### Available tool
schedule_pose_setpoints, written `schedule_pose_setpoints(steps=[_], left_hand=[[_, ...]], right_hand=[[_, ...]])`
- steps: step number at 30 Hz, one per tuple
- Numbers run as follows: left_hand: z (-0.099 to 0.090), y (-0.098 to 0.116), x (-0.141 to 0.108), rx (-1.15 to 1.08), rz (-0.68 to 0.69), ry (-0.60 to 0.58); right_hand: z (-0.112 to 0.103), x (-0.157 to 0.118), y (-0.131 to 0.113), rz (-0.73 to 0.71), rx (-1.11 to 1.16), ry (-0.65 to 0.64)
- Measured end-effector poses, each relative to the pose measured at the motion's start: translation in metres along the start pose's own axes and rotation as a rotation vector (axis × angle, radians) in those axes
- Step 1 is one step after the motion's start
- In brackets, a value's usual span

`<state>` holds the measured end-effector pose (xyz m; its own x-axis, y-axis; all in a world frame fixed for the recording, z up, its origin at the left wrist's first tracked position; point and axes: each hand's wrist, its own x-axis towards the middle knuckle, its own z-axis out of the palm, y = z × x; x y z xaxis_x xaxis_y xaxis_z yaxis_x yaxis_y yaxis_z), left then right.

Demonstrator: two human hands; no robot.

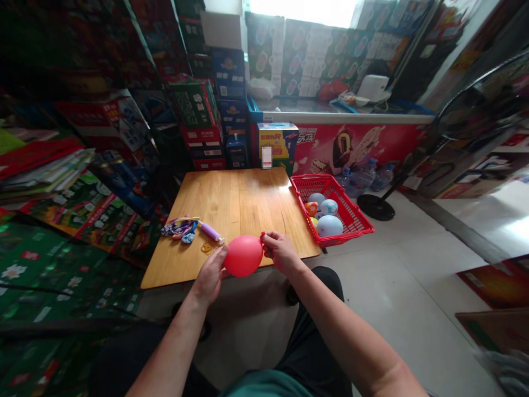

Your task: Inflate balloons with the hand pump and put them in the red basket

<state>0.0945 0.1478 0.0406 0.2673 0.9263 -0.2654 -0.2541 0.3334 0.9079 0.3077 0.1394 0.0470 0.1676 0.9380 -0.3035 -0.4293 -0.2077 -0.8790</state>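
Note:
An inflated red balloon (244, 256) is held between my two hands over the near edge of the wooden table (231, 193). My left hand (210, 275) rests against the balloon's left side, fingers bent around it and partly hidden. My right hand (280, 251) pinches the balloon's neck at its right end. Just beyond my left hand lies a purple balloon pump (210, 231). Beside the pump is a small pile of uninflated balloons (182, 228) in mixed colours. Near the pump's tip are some thin yellowish rings (206, 248).
Right of the table, a red plastic basket (351, 220) holds several inflated balloons (329, 225). A small white card or phone-like item (266, 157) stands at the table's far edge before a yellow and blue carton (279, 138). Water bottles (366, 177) and a fan stand (376, 206) are farther right.

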Motion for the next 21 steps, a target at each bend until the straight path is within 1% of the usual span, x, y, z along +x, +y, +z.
schedule_pose_setpoints(steps=[3,6,11,14,16,21], left_hand=[[0.021,-0.004,0.006,0.023,-0.018,-0.072],[0.047,-0.007,0.02,0.072,-0.022,-0.101],[0.097,-0.018,0.057,0.184,0.021,-0.205],[0.13,-0.027,0.083,0.241,0.055,-0.195],[0.151,-0.033,0.102,0.262,0.074,-0.175],[0.2,-0.045,0.152,0.319,0.126,-0.175]], right_hand=[[-0.027,0.011,-0.003,-0.011,0.004,0.094],[-0.059,0.026,-0.006,-0.034,-0.005,0.201],[-0.116,0.053,-0.015,-0.091,-0.019,0.331],[-0.148,0.069,-0.026,-0.132,-0.015,0.414],[-0.168,0.078,-0.035,-0.155,-0.002,0.443],[-0.207,0.1,-0.058,-0.206,0.041,0.431]])
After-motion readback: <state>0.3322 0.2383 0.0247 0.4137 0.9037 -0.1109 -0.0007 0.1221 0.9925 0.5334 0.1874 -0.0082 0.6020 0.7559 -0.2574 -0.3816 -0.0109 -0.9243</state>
